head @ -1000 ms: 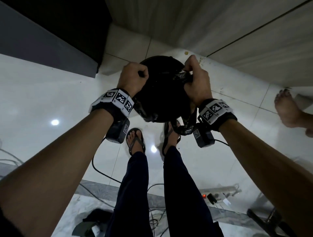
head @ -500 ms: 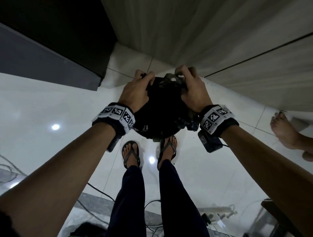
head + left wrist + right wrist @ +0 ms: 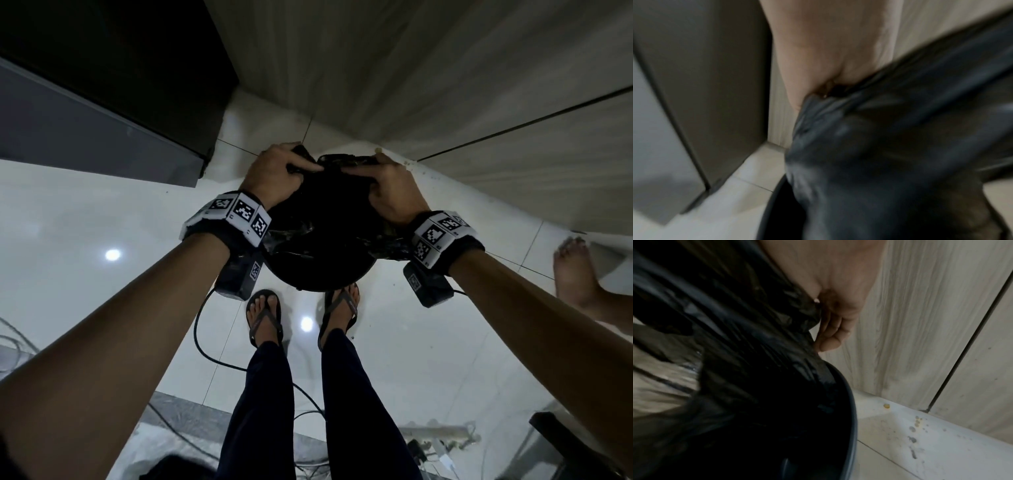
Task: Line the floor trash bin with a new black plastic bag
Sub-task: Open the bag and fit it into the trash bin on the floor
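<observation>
Bare forearms; black wrist straps (image 3: 448, 253) carrying white blocks printed with black square code markers (image 3: 239, 214); black camera boxes (image 3: 239, 277) beneath, one cabled. Dark trousers (image 3: 260, 411), dark flip-flop sandals (image 3: 263, 317).

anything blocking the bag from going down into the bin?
Nothing visible. Left hand and right hand grip the black bag right over the bin; the bin's inside is dark, so contents can't be told.

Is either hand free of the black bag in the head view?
No: the left hand and right hand both grip the black bag over the bin.
</observation>
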